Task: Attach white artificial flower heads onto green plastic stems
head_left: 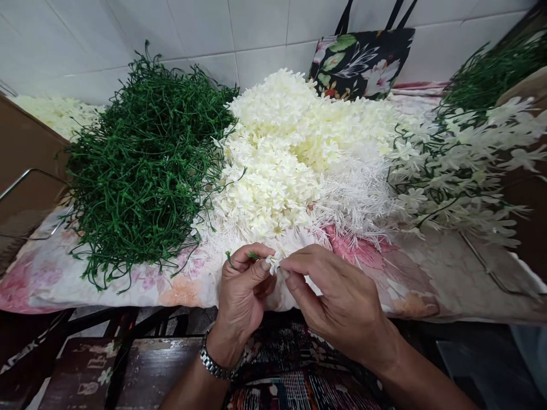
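Note:
My left hand [241, 296] is closed in a pinch on a green plastic stem [229, 259], whose tips poke out around the forefinger. A small white artificial flower [274, 262] sits at the thumb and fingertip end of that hand. From the other side my right hand [337, 299] pinches at the flower with thumb and forefinger; its fingertips hide part of the petals. Just beyond both hands lie a heap of cream-white artificial petals [273, 188] and a bundle of thin white stamens [359, 191].
A large pile of green plastic stems [145, 165] fills the left of the floral cloth [123, 293]. Assembled white flower sprays [465, 176] lie at the right. Behind, a black floral bag [363, 62] leans on the tiled wall [200, 28]. A cardboard box [29, 165] stands far left.

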`<state>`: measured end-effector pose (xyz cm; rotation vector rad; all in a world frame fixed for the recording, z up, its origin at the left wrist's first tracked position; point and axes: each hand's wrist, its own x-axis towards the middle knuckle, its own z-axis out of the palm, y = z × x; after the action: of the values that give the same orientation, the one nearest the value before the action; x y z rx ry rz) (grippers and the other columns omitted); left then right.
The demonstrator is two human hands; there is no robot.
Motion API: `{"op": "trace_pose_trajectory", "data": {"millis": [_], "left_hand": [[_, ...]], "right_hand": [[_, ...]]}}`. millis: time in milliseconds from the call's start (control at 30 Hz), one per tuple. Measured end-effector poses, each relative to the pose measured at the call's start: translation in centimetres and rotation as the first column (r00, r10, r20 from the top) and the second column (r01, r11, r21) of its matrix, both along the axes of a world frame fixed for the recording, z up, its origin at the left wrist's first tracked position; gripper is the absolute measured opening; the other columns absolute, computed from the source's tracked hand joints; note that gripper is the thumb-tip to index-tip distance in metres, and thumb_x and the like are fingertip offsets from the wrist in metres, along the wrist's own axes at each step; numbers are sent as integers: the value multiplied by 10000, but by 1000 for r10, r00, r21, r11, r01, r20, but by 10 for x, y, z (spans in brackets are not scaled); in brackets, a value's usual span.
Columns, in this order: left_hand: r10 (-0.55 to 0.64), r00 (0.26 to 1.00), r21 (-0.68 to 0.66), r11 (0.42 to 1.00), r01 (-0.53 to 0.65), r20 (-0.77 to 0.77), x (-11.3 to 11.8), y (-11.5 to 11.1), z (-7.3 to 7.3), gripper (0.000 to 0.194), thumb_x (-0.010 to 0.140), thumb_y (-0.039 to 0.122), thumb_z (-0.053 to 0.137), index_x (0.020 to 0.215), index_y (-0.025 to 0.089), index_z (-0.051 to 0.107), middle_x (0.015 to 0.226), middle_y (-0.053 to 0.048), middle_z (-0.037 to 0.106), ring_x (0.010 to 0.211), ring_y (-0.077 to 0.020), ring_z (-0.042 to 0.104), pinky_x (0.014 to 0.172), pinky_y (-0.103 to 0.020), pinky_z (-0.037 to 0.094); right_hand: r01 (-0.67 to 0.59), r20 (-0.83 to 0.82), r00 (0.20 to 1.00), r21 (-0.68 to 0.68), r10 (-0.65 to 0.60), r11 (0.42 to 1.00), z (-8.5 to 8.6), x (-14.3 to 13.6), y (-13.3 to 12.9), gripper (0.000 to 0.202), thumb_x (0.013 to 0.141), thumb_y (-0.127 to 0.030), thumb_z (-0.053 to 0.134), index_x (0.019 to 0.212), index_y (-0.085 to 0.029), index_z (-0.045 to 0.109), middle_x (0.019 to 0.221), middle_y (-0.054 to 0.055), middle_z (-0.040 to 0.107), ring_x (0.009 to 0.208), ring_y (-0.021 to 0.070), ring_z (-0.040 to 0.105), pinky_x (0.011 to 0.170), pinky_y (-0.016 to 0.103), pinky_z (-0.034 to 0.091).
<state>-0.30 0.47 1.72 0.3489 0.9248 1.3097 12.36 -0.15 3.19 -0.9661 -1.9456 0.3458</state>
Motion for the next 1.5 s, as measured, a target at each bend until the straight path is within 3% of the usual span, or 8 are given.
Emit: {"op": "trace_pose_trajectory", "data": {"millis": [433,567,767,967,1100,1267,1400,1500], "left_hand": [[38,977,170,985,-2,-208,-3,-4,-9,127,534,244,810,636,205,746,514,30,551,419,-32,366,402,-154,279],[66,965,246,969,-2,-255,-3,-6,-10,78,593,249,782,661,224,752,550,31,538,431,-32,357,407,-161,269],[102,914,356,933,49,-392,-6,-8,-14,26,663,221,745,688,226,744,620,3,606,528,-81,455,466,-187,342],[68,938,247,969,20,-340,-4,-10,-9,68,632,228,759,645,192,703,543,27,555,477,-72,429,447,-182,337],[62,966,173,985,-19,-250,2,-11,-5,105,624,241,757,611,184,670,490,58,479,411,-43,340,405,-166,289],[70,959,198,980,-15,-275,3,-15,-11,125,622,265,765,624,178,675,526,34,518,470,-69,394,450,-184,328],[20,908,269,958,104,-419,-2,-20,-17,117,746,304,672,752,195,715,641,-12,603,525,-101,463,489,-216,360],[59,805,343,921,184,-591,-6,-20,-16,150,813,277,595,820,198,722,690,-34,627,626,-144,532,576,-251,409]], "right_hand": [[1,46,999,-73,3,997,-2,1,0,161,859,-83,463,773,-118,594,683,53,607,653,130,577,587,259,472],[7,70,998,-76,-1,997,-3,1,0,166,858,-83,454,774,-138,587,688,44,609,654,127,571,590,260,471],[-32,24,999,-84,35,996,-6,-1,1,144,868,-94,447,804,-157,560,680,19,585,642,113,545,578,244,461],[-44,-60,997,-110,38,993,-5,2,1,104,849,-119,503,933,-161,547,740,17,577,666,111,554,589,232,479],[-29,-56,998,-120,23,992,-5,4,2,373,799,-296,621,1127,-166,498,947,77,599,819,163,582,671,302,529],[-49,-96,995,-107,39,993,-12,2,3,132,837,-109,542,934,-176,600,738,24,621,679,119,597,574,240,506],[-20,-87,996,-127,9,992,-15,5,2,114,835,-95,532,885,-166,607,698,21,617,638,116,589,549,234,482],[16,-73,997,-177,-29,984,-13,10,1,78,844,-130,531,827,-182,586,670,-1,598,596,106,563,528,223,457]]}}
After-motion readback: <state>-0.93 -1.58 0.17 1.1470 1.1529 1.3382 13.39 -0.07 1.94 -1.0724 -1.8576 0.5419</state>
